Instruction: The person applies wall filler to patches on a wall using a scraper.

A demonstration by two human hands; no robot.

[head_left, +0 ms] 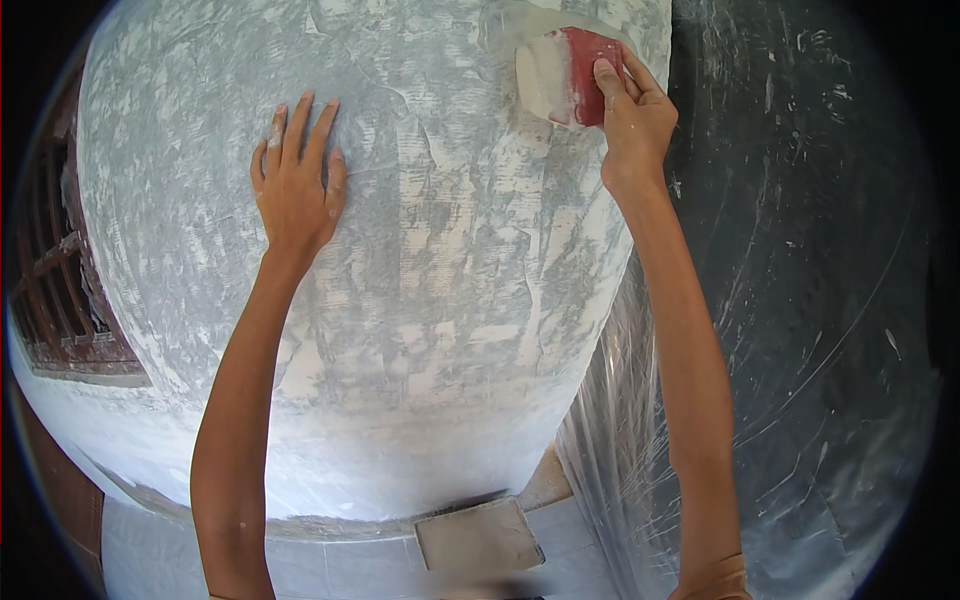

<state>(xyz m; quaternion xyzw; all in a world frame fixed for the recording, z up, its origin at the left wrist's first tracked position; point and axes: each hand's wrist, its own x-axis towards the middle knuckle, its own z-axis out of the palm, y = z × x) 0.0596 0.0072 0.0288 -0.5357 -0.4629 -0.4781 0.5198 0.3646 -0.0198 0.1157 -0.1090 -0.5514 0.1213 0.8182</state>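
Right hand pinched my red scraper, upper right; left hand lay spread flat. Wall was patchily filled, its coat unfinished, I judged.

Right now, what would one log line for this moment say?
left hand: flat on grey wall | right hand: presses red scraper with white putty on wall

no packages, labels, signs or screens show anywhere in this view.
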